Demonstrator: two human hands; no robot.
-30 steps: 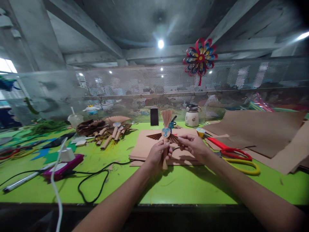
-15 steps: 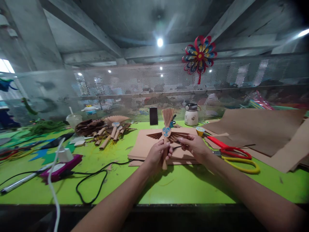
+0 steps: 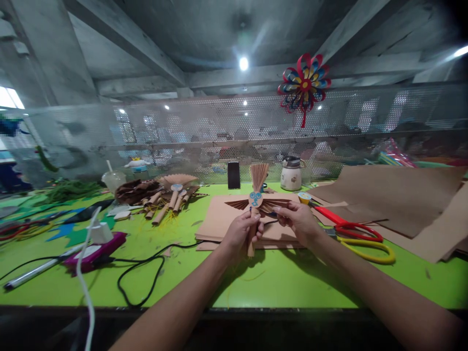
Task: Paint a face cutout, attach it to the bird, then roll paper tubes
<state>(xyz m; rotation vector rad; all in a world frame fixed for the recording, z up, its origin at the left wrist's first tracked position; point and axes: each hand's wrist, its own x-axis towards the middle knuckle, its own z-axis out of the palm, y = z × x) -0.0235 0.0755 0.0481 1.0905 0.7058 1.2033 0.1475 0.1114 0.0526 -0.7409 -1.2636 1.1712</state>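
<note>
Held upright over a stack of brown paper [image 3: 215, 219] is a paper figure [image 3: 255, 200] with a round face drawn in blue, a pleated fan on top, pleated wings at both sides and a rolled tube below. The fingers of my left hand [image 3: 241, 233] are wrapped round the tube just under the face. My right hand [image 3: 298, 219] is closed in a pinch at the pleated wing on the right; its fingertips cover part of that wing. Scissors [image 3: 360, 234] with one red and one yellow handle lie right of my right hand.
Several similar paper figures [image 3: 173, 195] lie at the left back. A purple power strip [image 3: 95, 253] with a white plug and black cord sits left. Large brown sheets [image 3: 398, 195] spread over the right side. A phone [image 3: 234, 175] and a white flask [image 3: 291, 174] stand at the back.
The whole view has shifted slightly, with things sitting a little farther right. Both hands keep their grip on the paper figure, and its pose is nearly the same.
</note>
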